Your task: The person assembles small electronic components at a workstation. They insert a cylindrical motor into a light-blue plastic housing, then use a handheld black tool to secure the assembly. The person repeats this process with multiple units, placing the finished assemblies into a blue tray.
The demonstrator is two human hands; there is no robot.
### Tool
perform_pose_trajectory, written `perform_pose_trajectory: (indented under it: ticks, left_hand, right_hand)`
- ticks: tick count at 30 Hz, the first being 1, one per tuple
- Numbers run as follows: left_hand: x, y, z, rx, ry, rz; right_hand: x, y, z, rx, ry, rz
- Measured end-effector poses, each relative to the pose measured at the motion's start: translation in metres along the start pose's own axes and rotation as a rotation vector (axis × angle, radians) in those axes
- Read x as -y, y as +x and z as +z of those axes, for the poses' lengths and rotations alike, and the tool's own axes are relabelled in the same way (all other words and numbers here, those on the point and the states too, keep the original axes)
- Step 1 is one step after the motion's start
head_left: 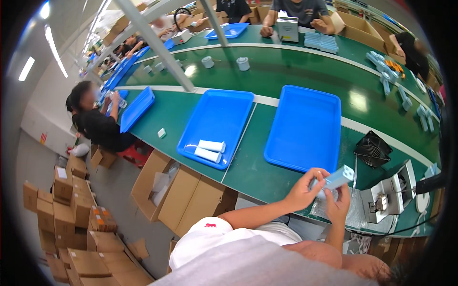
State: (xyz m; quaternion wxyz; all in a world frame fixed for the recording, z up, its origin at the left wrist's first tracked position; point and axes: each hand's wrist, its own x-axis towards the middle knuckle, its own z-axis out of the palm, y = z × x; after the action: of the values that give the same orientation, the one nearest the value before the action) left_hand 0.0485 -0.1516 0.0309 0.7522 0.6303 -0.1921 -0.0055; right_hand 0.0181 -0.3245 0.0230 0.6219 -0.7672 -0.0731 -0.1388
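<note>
My left hand (304, 189) and my right hand (338, 204) both grip a small pale blue box (338, 177) above the near edge of the green table (248, 167). Clear plastic wrap (355, 212) lies under my hands. Just beyond them sits an empty blue tray (305, 126). A second blue tray (217, 125), further left, holds two white tubes (210, 150).
A small black fan (372, 149) and a grey metal machine (389, 195) stand to my right. Open cardboard cartons (183, 195) sit on the floor below the table, with stacked boxes (71, 209) at left. Other people work along the green conveyor (286, 66) and across it.
</note>
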Motion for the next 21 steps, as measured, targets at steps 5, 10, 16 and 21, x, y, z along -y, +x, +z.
perform_pose_trajectory:
  ticks: [5, 10, 16, 21]
  left_hand:
    - [-0.006, -0.005, 0.015, 0.050, 0.148, 0.042]
    - [0.001, -0.002, 0.019, 0.074, 0.319, 0.167]
    - [0.009, 0.004, 0.031, 0.033, 0.392, 0.286]
    - [0.018, -0.002, 0.035, -0.019, 0.395, 0.326]
  right_hand:
    - [-0.016, -0.027, -0.018, -0.046, 0.194, 0.091]
    - [-0.016, -0.038, -0.041, 0.016, -0.023, 0.105]
    - [0.050, -0.032, -0.142, -0.783, -0.473, -0.400]
    - [0.041, 0.035, -0.231, -0.978, -0.898, -0.460]
